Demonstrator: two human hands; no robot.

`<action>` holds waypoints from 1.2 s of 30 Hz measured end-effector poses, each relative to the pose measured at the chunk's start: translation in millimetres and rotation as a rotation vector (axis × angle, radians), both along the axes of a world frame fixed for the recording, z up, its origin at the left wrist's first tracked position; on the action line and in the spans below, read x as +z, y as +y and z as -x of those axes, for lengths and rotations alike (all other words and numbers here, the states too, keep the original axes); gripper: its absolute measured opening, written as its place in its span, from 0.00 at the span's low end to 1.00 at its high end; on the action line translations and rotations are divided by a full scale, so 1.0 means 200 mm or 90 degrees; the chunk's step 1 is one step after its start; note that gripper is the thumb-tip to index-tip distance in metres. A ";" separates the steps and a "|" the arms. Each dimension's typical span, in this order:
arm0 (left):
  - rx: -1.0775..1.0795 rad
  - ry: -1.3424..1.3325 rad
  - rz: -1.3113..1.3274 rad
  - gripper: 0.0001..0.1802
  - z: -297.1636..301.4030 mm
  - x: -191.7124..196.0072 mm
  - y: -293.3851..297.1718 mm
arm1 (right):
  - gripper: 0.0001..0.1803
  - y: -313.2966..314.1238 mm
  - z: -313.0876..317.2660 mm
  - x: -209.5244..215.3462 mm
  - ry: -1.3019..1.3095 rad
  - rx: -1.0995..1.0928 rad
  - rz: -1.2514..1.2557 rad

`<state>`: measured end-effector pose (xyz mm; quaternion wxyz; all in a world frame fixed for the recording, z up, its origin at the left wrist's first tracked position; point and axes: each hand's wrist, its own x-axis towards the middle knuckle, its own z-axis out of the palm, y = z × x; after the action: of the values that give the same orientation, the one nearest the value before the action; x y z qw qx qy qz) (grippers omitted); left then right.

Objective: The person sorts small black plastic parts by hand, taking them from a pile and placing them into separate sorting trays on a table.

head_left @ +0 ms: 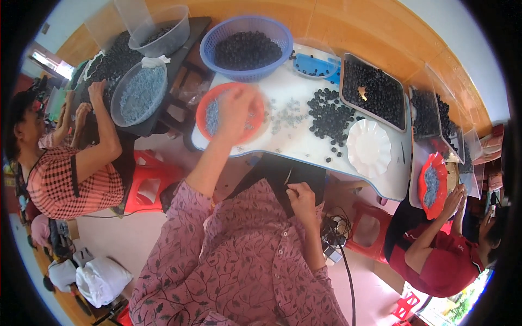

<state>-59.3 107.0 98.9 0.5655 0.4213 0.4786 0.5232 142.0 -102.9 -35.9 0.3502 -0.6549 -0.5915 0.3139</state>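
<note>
My left hand [238, 107] reaches over an orange-red bowl [259, 101] on the white table. Blur and the hand's angle hide its fingers. In the bowl lie small pale blue-grey pieces [212, 115]. Beside it, small clear pieces [287, 113] are scattered on the tabletop. Near my lap, below the table edge, my right hand [303, 202] is closed in a pinch. A thin pale pointed tool [288, 176] sticks up by its fingertips, its lower part hidden. Small black round parts [330, 115] lie loose to the right of the clear pieces.
A blue basket [247, 73] of black parts stands behind the bowl. To the right are a filled tray [403, 126] and a white scalloped plate [369, 148]. One person [76, 179] works at the left, another [435, 261] at the right. Red stools [152, 176] flank the table.
</note>
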 end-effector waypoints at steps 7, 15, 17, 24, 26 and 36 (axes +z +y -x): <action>0.138 0.238 -0.074 0.19 0.08 0.04 0.46 | 0.07 0.01 0.00 -0.07 -0.103 -0.007 0.024; 0.161 0.323 -0.139 0.24 0.09 -0.01 0.17 | 0.05 0.03 0.00 -0.13 -0.113 -0.049 -0.003; 0.061 0.385 -0.129 0.22 0.10 -0.10 -0.08 | 0.05 0.04 0.00 -0.10 -0.119 -0.050 0.008; -0.182 0.624 -0.095 0.15 0.19 -0.74 -0.76 | 0.05 0.05 0.03 -0.09 -0.162 -0.042 0.010; -0.185 0.642 -0.098 0.15 0.19 -0.88 -0.79 | 0.05 0.04 0.02 -0.11 -0.171 -0.042 0.015; -0.269 0.363 0.130 0.32 0.08 -1.30 -0.43 | 0.05 0.06 0.05 -0.11 -0.185 -0.027 0.001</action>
<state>-75.8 20.6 -161.4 0.5441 0.5812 0.5690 0.2059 132.0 -90.8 -57.5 0.2669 -0.7063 -0.6214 0.2090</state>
